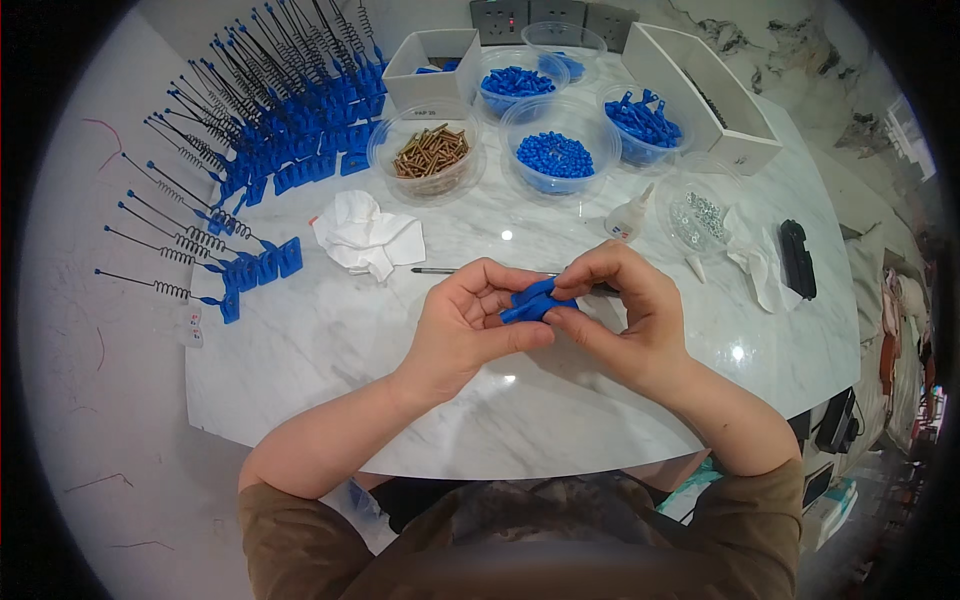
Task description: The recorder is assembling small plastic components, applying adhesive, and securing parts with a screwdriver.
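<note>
Above the middle of the marble table, my left hand point(455, 325) and my right hand point(635, 310) grip blue plastic parts point(530, 306) between thumbs and fingertips. Two pieces seem to lie one against the other, but the fingers cover much of them, so their full shape is hidden. Just behind my hands lies a thin metal shaft point(436, 270), like a screwdriver's; its other end is mostly hidden by my fingers. A crumpled white tissue point(370, 235) rests beyond my left hand. Past my right hand stands a small white squeeze bottle point(630, 214), its pointed cap point(697, 268) lying apart.
Blue-based spring assemblies with black rods point(265, 268) crowd the left side. Behind are tubs of brass-coloured screws point(432, 155), blue beads point(555, 158), blue parts point(645, 122) and metal nuts point(700, 215), plus white boxes point(433, 90). A black tool point(797, 260) lies right.
</note>
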The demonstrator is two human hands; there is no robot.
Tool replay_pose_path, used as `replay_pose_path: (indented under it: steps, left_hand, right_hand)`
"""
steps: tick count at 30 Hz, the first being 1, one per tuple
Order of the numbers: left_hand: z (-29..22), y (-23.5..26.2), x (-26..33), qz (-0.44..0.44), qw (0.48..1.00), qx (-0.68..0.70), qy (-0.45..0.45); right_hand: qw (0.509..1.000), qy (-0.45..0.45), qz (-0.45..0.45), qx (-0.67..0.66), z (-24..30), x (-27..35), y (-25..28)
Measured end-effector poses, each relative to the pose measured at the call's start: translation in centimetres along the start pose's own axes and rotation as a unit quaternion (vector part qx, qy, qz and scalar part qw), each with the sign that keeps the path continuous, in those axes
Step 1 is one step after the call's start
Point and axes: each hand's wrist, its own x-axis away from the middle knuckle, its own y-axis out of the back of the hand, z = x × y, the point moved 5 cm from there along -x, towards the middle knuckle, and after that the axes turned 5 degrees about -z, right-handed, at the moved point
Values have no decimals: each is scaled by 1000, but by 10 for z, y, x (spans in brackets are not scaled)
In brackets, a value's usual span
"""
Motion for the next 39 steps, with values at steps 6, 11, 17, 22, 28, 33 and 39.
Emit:
replay_pose_path:
  steps: [6, 11, 17, 22, 28, 33, 39]
  left_hand:
    - [2, 2, -1, -5, 1000, -3, 0]
    - [4, 4, 0, -13, 1000, -9, -5]
    - [3, 7, 0, -15, 1000, 22, -5]
    - [4, 6, 0, -3, 999, 35, -7]
    - [5, 6, 0, 1, 1000, 24, 13]
    - [4, 8, -1, -12, 1000, -16, 12]
    - [4, 8, -2, -24, 999, -8, 29]
  right_hand:
    - [999, 34, 25, 25, 1, 0, -2]
    - [990, 110, 48, 74, 10, -3, -3]
    - [985, 146, 41, 84, 16, -2, -5]
    - [976, 172, 72, 113, 18, 1, -7]
    - [977, 180, 59, 98, 18, 0, -5]
    - [985, 146, 40, 80, 15, 0, -5]
    - [987, 137, 32, 80, 13, 1, -5]
